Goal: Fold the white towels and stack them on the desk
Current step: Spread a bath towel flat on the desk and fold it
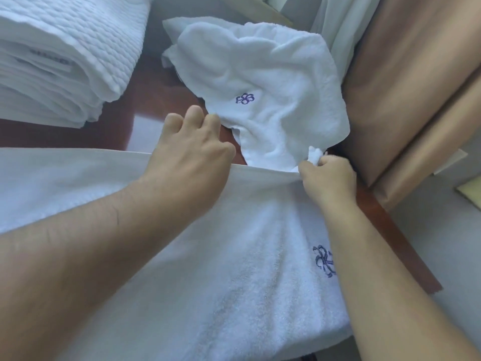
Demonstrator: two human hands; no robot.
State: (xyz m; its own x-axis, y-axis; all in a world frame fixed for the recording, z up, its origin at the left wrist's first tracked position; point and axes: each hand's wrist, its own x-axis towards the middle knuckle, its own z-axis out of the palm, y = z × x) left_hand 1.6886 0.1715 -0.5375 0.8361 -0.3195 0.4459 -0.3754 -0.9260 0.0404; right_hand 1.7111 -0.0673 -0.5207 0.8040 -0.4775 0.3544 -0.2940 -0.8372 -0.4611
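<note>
A large white towel (213, 269) with a purple flower emblem lies spread over the near part of the dark red-brown desk (166, 100). My right hand (328, 178) pinches its far right corner in a fist. My left hand (190, 152) reaches past the towel's far edge, fingers curled, its fingertips at the edge of a crumpled white towel (263, 82) with the same emblem. That towel lies loose at the back of the desk. Whether the left fingers hold cloth I cannot tell.
A tall stack of folded white quilted linen (59, 53) sits at the desk's back left. Tan curtains (406, 82) and a white sheer curtain (338, 19) hang along the right. The desk's right edge (395, 235) runs beside a pale floor.
</note>
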